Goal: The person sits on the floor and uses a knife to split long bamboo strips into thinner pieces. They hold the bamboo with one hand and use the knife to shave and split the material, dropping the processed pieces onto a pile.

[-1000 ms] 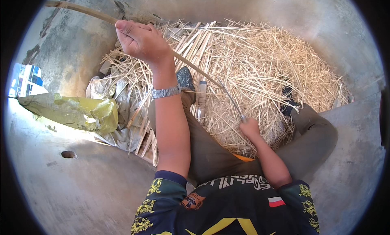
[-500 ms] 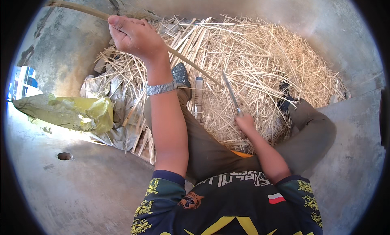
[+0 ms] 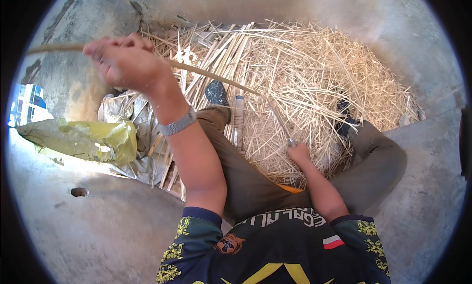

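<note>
My left hand (image 3: 129, 63), raised at the upper left and slightly smeared by motion, is closed around a long, thin bamboo strip (image 3: 211, 77). The strip slants from the far left wall down to the right, its lower end close to the knife's tip. In my right hand (image 3: 299, 154), low near my lap, is a knife (image 3: 280, 119) with its narrow blade pointing up and away. Whether blade and strip touch, I cannot tell. Beneath both lies a heap of pale shavings (image 3: 314, 77).
Split strips (image 3: 228, 50) lie in a loose bundle at the far side. Between my legs rests a long tool (image 3: 239, 119) with a banded middle. A yellow translucent sack (image 3: 105, 141) is at the left. Concrete walls (image 3: 305, 6) surround the heap; a hole (image 3: 79, 191) shows lower left.
My left hand has moved left and a little down, drawing the strip leftward, so its lower end has shifted left and up. My right hand and knife have shifted only slightly.
</note>
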The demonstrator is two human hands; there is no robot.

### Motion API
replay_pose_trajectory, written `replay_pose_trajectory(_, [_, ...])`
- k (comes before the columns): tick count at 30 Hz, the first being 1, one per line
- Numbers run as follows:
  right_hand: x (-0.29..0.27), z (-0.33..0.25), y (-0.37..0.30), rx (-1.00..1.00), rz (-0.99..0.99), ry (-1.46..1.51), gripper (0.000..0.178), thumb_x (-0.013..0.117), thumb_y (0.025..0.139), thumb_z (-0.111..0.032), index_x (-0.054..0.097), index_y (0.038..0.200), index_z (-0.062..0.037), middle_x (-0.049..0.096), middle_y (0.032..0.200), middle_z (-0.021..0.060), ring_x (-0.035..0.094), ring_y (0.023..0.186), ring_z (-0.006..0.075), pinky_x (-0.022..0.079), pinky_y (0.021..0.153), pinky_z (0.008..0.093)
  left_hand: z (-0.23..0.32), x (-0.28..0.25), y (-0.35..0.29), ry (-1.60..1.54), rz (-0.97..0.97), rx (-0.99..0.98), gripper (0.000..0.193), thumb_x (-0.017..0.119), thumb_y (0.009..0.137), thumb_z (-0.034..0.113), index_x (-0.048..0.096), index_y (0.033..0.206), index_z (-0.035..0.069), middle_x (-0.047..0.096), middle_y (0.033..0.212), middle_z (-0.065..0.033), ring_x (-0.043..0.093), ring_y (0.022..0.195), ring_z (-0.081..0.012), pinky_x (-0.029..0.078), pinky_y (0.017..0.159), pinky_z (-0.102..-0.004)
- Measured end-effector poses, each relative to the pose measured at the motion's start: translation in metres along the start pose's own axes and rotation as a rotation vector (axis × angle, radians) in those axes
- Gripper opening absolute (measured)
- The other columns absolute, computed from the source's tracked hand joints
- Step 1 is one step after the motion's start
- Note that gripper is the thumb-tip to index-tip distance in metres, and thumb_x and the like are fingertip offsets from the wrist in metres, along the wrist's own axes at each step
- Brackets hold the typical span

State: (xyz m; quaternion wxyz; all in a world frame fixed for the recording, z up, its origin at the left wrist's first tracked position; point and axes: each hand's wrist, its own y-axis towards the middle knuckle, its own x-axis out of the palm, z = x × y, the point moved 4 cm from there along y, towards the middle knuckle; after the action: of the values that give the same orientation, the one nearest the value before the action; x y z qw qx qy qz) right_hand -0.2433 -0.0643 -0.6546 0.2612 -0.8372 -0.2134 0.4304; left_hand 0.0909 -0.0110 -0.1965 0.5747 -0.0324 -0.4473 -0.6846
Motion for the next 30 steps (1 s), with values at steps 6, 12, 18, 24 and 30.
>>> replay_pose_trajectory(6, [0.0,-0.011,0.0,-0.081,0.086,-0.024,0.028,0.066,0.08,-0.021,0.07,0.085,0.0067,0.069,0.077,0.0226,0.07,0.069,0.0312,0.053,0.065,0.0439,0.008,-0.02,0.015,-0.023,0.154,-0.101,0.044,0.025,0.11,0.047,0.037,0.088,0.011,0.033,0.069,0.0009,0.03,0.05,-0.0109,0.023,0.044,-0.0262])
replay_pose_trajectory(12, [0.003,-0.002,0.002,-0.033,0.042,0.051,0.025,0.065,0.08,-0.018,0.069,0.084,0.0062,0.068,0.073,0.0199,0.068,0.062,0.0281,0.052,0.058,0.0419,-0.009,-0.031,0.023,-0.094,0.174,-0.125,0.045,0.022,0.11,0.046,0.041,0.087,0.012,0.04,0.071,-0.0021,0.035,0.052,-0.0117,0.028,0.045,-0.0277])
replay_pose_trajectory(18, [0.001,-0.017,-0.01,0.035,0.038,0.263,0.02,0.069,0.08,-0.014,0.066,0.084,0.0049,0.064,0.069,0.0145,0.06,0.049,0.0222,0.045,0.045,0.0385,-0.036,-0.008,0.012,-0.204,0.0,-0.089,0.03,0.036,0.11,0.04,0.039,0.099,0.012,0.043,0.072,-0.0042,0.039,0.053,-0.0123,0.031,0.045,-0.0277])
replay_pose_trajectory(24, [0.014,-0.033,-0.027,0.184,-0.145,0.645,0.018,0.071,0.083,-0.012,0.056,0.077,-0.0028,0.048,0.059,0.0017,0.043,0.042,0.014,0.036,0.039,0.0349,-0.009,0.016,-0.018,-0.15,-0.192,0.066,0.03,0.048,0.107,0.039,0.037,0.102,0.012,0.043,0.066,-0.0027,0.037,0.049,-0.0094,0.028,0.042,-0.0228])
replay_pose_trajectory(30, [0.026,-0.026,-0.026,0.351,-0.37,0.838,0.027,0.07,0.085,-0.012,0.048,0.071,-0.011,0.044,0.056,-0.0013,0.037,0.042,0.0113,0.034,0.041,0.0299,0.005,0.026,-0.021,-0.072,-0.137,0.137,0.033,0.049,0.107,0.039,0.037,0.105,0.009,0.042,0.061,-0.0008,0.037,0.045,-0.0076,0.025,0.039,-0.0213])
